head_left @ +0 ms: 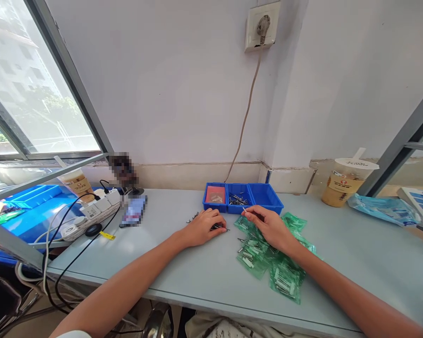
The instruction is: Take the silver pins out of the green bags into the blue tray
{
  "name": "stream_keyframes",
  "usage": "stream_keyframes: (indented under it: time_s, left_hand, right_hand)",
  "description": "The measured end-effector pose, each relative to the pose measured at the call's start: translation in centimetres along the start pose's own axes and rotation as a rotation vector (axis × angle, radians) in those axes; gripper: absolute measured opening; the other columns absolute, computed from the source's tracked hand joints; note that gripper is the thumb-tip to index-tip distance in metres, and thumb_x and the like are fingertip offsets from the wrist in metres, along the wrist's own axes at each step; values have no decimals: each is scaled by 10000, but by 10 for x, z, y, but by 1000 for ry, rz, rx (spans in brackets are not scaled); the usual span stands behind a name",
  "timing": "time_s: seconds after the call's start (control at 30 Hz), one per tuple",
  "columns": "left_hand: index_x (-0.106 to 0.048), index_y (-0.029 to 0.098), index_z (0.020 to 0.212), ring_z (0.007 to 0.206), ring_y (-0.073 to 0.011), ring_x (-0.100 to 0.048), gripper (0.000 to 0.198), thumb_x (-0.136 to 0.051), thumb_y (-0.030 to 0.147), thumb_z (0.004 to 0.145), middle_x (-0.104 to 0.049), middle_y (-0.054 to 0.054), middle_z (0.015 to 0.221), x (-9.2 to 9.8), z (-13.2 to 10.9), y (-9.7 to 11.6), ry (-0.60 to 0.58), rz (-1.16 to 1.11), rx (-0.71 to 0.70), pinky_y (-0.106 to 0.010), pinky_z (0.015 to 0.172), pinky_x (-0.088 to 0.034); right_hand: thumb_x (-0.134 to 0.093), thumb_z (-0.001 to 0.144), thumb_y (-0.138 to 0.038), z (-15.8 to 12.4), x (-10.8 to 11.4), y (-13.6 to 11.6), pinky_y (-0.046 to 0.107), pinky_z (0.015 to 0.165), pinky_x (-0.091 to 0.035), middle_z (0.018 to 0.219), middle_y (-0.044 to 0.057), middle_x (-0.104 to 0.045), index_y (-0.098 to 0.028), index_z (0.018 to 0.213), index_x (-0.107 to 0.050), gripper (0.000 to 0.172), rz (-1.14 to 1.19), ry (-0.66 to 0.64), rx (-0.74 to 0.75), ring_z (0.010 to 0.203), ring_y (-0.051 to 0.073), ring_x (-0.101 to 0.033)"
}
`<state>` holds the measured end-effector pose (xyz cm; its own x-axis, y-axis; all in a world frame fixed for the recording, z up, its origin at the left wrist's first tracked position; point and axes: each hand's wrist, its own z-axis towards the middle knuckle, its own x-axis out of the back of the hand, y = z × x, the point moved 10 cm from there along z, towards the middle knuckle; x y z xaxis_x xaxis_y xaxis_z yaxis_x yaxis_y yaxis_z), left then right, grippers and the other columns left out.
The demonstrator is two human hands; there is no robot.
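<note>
My left hand [203, 227] rests on the grey table [356, 253], its fingers curled over a small heap of thin metal pins [220, 228]. Just to its right, my right hand [269, 225] pinches a single thin pin [245, 210] that sticks out towards the bins. That hand lies over several green plastic bags [284, 278] holding more pins. Behind both hands stands a row of three joined blue bins [266, 194]; the left one holds something reddish, the middle one loose metal pins [237, 200].
A power strip [93, 213] with cables and a phone [134, 211] lie at the left. A lidded drink cup [341, 182] and a blue packet [386, 209] stand at the right. Another cup [76, 182] sits by the window. A wall socket's cord [245, 117] hangs behind the bins.
</note>
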<state>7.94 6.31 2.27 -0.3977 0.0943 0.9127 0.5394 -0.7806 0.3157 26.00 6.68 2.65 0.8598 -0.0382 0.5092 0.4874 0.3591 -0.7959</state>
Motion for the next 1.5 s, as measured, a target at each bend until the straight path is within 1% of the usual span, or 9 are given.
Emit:
stream_keyframes:
  time_s: [0.07,0.17,0.27,0.4,0.57,0.9,1.13,1.37,1.5]
  left_hand:
    - [-675,239,1058,978,-209,-547,268,-513,451,1078,-613,-41,1031,0,0,0,2,1,-1,-344,879,-414]
    - [-677,237,1058,976,-209,-547,280,-506,458,1079,-615,-43,1026,0,0,0,8,-5,-5,-345,880,-418]
    - [-675,238,1057,979,-209,-550,273,-510,454,1078,-617,-41,1027,0,0,0,6,-12,-3,-346,888,-422]
    - [-672,239,1053,987,-213,-551,252,-523,440,1075,-620,-43,1034,1,0,0,1,-11,2,-345,889,-424]
    - [-670,239,1054,997,-214,-549,246,-530,440,1073,-622,-43,1038,1,0,1,6,-10,-8,-342,898,-418]
    - [-669,233,1046,978,-209,-543,242,-529,428,1075,-623,-40,1035,2,0,2,3,-7,1,-339,888,-418]
    - [-670,235,1053,983,-212,-545,253,-527,442,1074,-625,-41,1035,2,-1,1,9,-15,-4,-336,883,-415]
    - [-671,239,1052,982,-213,-548,238,-537,435,1071,-625,-39,1033,1,-1,-1,10,-12,0,-341,889,-412]
    - [-670,237,1053,980,-211,-550,234,-540,431,1070,-622,-40,1031,1,0,-1,17,-13,-1,-341,888,-416]
  right_hand:
    - [-517,992,-580,-1,0,3,302,576,-437,843,30,-712,-239,963,-730,404,10,-14,-40,669,192,-578]
    - [-493,996,-593,-1,0,7,284,508,-384,793,21,-679,-235,917,-716,429,20,-18,-59,583,166,-510]
    - [-488,997,-590,1,3,9,288,521,-410,811,26,-679,-239,959,-720,422,27,9,-47,590,173,-521]
    - [-501,994,-559,2,5,7,314,562,-459,935,48,-724,-249,1057,-721,384,27,41,-30,624,187,-564]
    - [-530,981,-547,1,4,6,333,595,-469,1010,55,-742,-251,1077,-710,360,32,36,-45,649,193,-562]
    - [-617,948,-504,2,6,4,343,731,-489,894,38,-707,-240,990,-695,278,34,33,-29,827,227,-629]
    - [-622,943,-532,1,5,5,321,672,-455,883,36,-683,-234,978,-681,306,55,19,-41,782,211,-594]
    - [-531,975,-580,3,-6,14,303,575,-407,868,30,-665,-235,991,-690,380,151,-62,-76,643,171,-507]
    - [-560,957,-582,4,-9,13,292,551,-390,873,29,-652,-230,1023,-696,382,237,-79,-92,624,158,-498]
